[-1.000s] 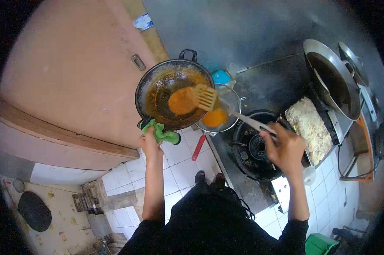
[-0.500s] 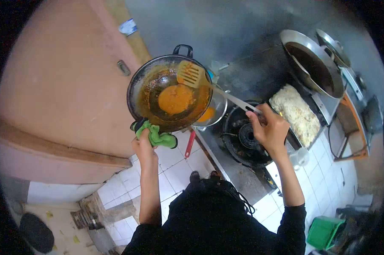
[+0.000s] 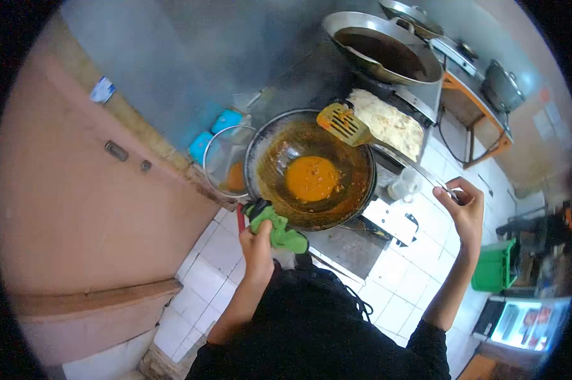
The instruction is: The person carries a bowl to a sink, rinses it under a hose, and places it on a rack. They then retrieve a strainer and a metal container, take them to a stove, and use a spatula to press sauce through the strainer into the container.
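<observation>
1. The wok point(image 3: 270, 158) is over the worktop point(image 3: 346, 250), between its left end and the pale slab; whether it rests on anything underneath, I cannot tell. A pool of orange sauce point(image 3: 312, 179) lies in its bottom, and brown residue coats the inner wall.
2. The left hand point(image 3: 258, 248) has its fingers closed on a green cloth point(image 3: 282, 234), gripping the wok with it at the near left rim.
3. The right hand point(image 3: 464, 206) has its fingers closed around the end of the spatula's handle. The spatula point(image 3: 349, 126) slants across the far right rim, its slotted blade smeared orange.
4. Just left of the wok, at the worktop's left end, is a round bowl or sieve point(image 3: 221, 161) with an orange patch showing; two blue things point(image 3: 227, 120) stand beside it.
5. Beyond the wok, on the right, lies a pale, lumpy slab point(image 3: 387, 123).
6. Farther off sits a large pan point(image 3: 346, 24) holding dark liquid.
7. A green crate point(image 3: 490, 266) is well apart, on the right.
</observation>
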Motion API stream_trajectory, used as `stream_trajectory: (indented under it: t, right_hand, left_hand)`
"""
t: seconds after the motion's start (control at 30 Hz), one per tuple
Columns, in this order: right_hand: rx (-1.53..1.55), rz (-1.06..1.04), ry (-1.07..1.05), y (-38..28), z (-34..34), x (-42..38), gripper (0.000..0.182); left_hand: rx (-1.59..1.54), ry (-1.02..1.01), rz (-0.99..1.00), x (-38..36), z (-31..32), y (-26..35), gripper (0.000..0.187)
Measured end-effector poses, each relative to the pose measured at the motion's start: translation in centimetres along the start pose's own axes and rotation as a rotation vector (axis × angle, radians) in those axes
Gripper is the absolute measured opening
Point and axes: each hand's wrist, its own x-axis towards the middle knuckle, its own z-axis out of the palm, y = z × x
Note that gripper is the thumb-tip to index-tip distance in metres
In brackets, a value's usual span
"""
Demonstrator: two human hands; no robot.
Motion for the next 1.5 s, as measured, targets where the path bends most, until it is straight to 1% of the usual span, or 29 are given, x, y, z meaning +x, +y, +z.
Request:
stream_trajectory:
  t: [0.03, 0.07, 0.17, 0.3, 0.33, 0.43, 0.53, 0.63, 0.7, 0.77, 0.9, 1.0, 1.1, 1.13, 1.23, 1.27, 1.3, 1.37, 1.43, 1.47, 1.5]
  right_hand:
    - [-0.006, 0.021, 0.018, 0.8, -0.5, -0.6, 0.027]
    - [-0.003, 0.041, 0.032, 1.3, -0.8, -1.2, 0.027]
    - [-0.047, 0.095, 0.045, 2.9, -1.3, -2.5, 0.027]
    - [-0.110, 0.165, 0.042, 3.4, -0.8, -3.8, 0.027]
    - [-0.095, 0.164, 0.050, 4.1, -0.5, -4.0, 0.027]
    - [-0.189, 0.224, 0.060, 5.1, -0.1, -4.2, 0.026]
    - [-0.163, 0.224, 0.049, 6.1, 0.6, -4.5, 0.026]
    - [-0.131, 0.234, 0.028, 5.9, 1.4, -4.3, 0.023]
    - [-0.134, 0.224, 0.042, 5.5, 2.1, -4.3, 0.018]
    - [-0.102, 0.238, 0.037, 5.5, 2.6, -4.0, 0.018]
    - [-0.085, 0.219, 0.037, 5.6, 2.8, -3.8, 0.020]
    - [-0.123, 0.221, 0.046, 6.2, 2.4, -3.5, 0.024]
    - [-0.140, 0.241, 0.049, 5.4, 2.4, -3.5, 0.024]
    - [-0.139, 0.250, 0.047, 5.1, 2.4, -3.4, 0.023]
    - [-0.159, 0.210, 0.039, 5.4, 2.8, -3.1, 0.025]
    - [-0.200, 0.221, 0.030, 5.0, 2.9, -2.9, 0.026]
    - [-0.241, 0.231, 0.020, 4.4, 3.2, -2.8, 0.026]
    - [-0.323, 0.227, -0.003, 3.2, 3.6, -2.5, 0.027]
    - [-0.396, 0.193, -0.035, 2.2, 4.3, -2.3, 0.029]
    - [-0.435, 0.205, -0.036, 1.3, 4.7, -2.3, 0.030]
    - [-0.454, 0.204, -0.047, 0.8, 4.9, -2.3, 0.030]
  left_hand:
    - [0.004, -0.016, -0.023, 0.0, 0.8, -0.9, 0.015]
    - [0.098, -0.016, -0.076, -0.3, 1.7, -1.1, 0.016]
    - [0.044, -0.150, -0.021, 0.4, 2.8, -4.5, 0.016]
    - [0.143, -0.179, -0.008, 1.7, 3.6, -7.3, 0.016]
    - [0.174, -0.215, -0.082, 2.1, 3.3, -7.2, 0.015]
    - [0.126, -0.225, -0.134, 3.0, 3.1, -8.2, 0.015]
    - [0.267, -0.261, -0.101, 3.4, 2.9, -8.9, 0.017]
    - [0.235, -0.216, 0.002, 3.1, 3.2, -9.0, 0.020]
    - [0.297, -0.212, 0.056, 3.8, 2.4, -9.7, 0.022]
    - [0.306, -0.193, 0.099, 3.9, 2.5, -9.7, 0.023]
    - [0.273, -0.169, -0.013, 1.2, 2.3, -7.1, 0.028]
    - [0.394, -0.227, 0.073, -0.9, 0.9, -5.0, 0.027]
    - [0.340, -0.308, 0.265, -2.3, -0.4, -4.4, 0.020]
    - [0.301, -0.292, 0.300, -3.3, 0.0, -3.4, 0.016]
    - [0.513, -0.532, 0.486, -3.7, -1.2, -3.1, 0.016]
    - [0.620, -0.620, 0.515, -3.7, -0.6, -2.8, 0.018]
    - [0.621, -0.728, 0.448, -3.7, 0.1, -3.2, 0.021]
    - [0.830, -0.855, 0.425, -3.0, 1.5, -5.2, 0.022]
    - [0.872, -0.964, 0.237, -1.2, 2.2, -9.9, 0.025]
    - [0.858, -1.047, 0.094, -0.3, 2.3, -12.0, 0.028]
    - [0.842, -1.026, 0.116, -0.2, 1.7, -13.2, 0.031]
